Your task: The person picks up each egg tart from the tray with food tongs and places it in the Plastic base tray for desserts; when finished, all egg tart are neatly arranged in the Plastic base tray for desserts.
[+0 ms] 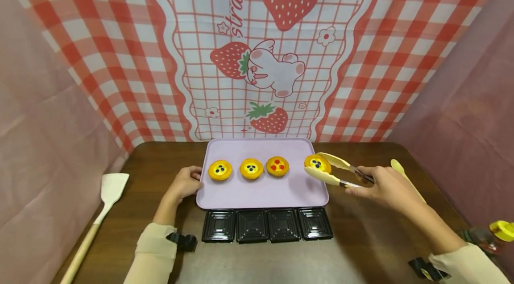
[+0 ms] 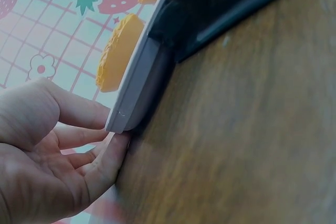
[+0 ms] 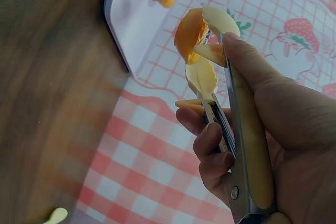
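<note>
My right hand (image 1: 388,186) grips a pair of tongs (image 1: 328,179) with cream-coloured tips and metal arms. Between those tips is an egg tart (image 1: 317,163) with blue berries on top; the right wrist view shows this tart (image 3: 189,36) raised above the tray's level. My left hand (image 1: 185,183) pinches the left edge of the pale lilac tray (image 1: 265,195), thumb at the rim and fingers below. On that tray sit two blue-berry tarts, one far left (image 1: 219,170) and one beside it (image 1: 251,169), plus a tart with red pieces (image 1: 277,166).
Several black square plastic container bases (image 1: 251,226) line the tray's front edge. A white spatula (image 1: 112,188) with a wooden handle lies at the left, a cream utensil (image 1: 398,168) at the right. A yellow-capped bottle (image 1: 502,230) stands far right. Strawberry-print cloth (image 1: 345,110) hangs behind.
</note>
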A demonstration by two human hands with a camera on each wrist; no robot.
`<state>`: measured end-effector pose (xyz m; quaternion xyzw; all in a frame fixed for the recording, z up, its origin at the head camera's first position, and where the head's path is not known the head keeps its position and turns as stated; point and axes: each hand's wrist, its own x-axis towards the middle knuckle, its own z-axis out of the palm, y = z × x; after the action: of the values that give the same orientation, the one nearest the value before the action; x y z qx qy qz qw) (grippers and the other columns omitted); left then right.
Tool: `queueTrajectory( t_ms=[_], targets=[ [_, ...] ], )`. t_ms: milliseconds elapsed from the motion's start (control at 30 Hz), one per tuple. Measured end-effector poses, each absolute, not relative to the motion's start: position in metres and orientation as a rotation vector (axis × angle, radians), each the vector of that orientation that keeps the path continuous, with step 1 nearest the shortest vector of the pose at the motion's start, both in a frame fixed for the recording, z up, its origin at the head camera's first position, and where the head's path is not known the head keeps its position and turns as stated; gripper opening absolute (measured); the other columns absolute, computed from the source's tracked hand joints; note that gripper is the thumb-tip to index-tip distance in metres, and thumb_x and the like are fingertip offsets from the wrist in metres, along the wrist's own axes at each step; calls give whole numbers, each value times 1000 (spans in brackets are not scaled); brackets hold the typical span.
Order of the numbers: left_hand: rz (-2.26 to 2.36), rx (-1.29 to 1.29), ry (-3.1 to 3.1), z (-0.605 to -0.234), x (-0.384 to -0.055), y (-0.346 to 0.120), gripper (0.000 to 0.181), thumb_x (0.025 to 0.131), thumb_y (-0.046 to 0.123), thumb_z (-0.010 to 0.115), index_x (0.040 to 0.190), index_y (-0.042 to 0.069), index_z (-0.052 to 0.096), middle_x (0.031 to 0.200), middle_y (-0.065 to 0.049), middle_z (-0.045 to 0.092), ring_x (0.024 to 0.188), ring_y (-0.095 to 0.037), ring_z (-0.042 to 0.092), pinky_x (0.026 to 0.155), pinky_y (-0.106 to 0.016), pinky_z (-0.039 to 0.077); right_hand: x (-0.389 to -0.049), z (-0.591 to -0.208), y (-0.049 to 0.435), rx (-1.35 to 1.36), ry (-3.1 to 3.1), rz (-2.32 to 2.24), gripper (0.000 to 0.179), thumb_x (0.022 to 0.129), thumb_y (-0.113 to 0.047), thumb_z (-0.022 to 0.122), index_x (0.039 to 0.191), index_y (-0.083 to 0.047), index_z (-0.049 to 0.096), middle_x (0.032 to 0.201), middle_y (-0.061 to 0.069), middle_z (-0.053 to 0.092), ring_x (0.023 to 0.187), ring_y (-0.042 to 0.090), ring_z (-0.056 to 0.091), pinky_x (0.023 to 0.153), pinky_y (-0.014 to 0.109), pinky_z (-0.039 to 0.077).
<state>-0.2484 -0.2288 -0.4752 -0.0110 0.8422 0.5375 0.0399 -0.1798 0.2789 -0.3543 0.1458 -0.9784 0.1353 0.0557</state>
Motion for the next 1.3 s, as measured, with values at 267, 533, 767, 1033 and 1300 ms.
queueTrajectory(
  t_ms=[267, 533, 767, 1033, 1300],
  targets=[
    [1590, -120, 2599, -474, -250, -226, 56, 71, -12, 61, 126, -14, 54, 91, -18, 56, 73, -20, 55, 55, -29, 53, -148, -346, 285, 459, -2989, 397, 78, 73, -65, 76, 124, -5, 69, 86, -2, 68, 63, 12, 46, 53, 31, 37],
    [1550, -125, 2625, -474, -252, -225, 55, 72, -11, 61, 127, -13, 54, 93, -19, 57, 74, -21, 54, 54, -27, 51, -126, -356, 290, 590, -2967, 386, 75, 74, -63, 75, 122, -5, 70, 100, 0, 73, 79, 10, 63, 58, 31, 48],
    [1533, -107, 2647, -473, -250, -224, 54, 72, -11, 61, 125, -14, 54, 94, -22, 58, 79, -24, 54, 59, -28, 50, -111, -365, 291, 549, -3015, 448, 77, 73, -61, 77, 123, -3, 69, 101, 2, 74, 85, 17, 68, 61, 37, 53],
    [1536, -115, 2634, -476, -252, -224, 53, 72, -11, 61, 125, -14, 54, 93, -20, 58, 77, -22, 54, 59, -27, 51, -105, -374, 290, 601, -3010, 448, 77, 73, -61, 77, 122, -3, 69, 98, 1, 74, 88, 21, 70, 65, 38, 56],
    [1551, -109, 2629, -476, -254, -225, 55, 72, -11, 61, 126, -14, 53, 94, -22, 58, 75, -21, 54, 57, -27, 50, -106, -392, 284, 620, -3043, 401, 76, 71, -63, 77, 119, -4, 71, 95, -2, 73, 81, 18, 69, 58, 35, 52]
  ],
)
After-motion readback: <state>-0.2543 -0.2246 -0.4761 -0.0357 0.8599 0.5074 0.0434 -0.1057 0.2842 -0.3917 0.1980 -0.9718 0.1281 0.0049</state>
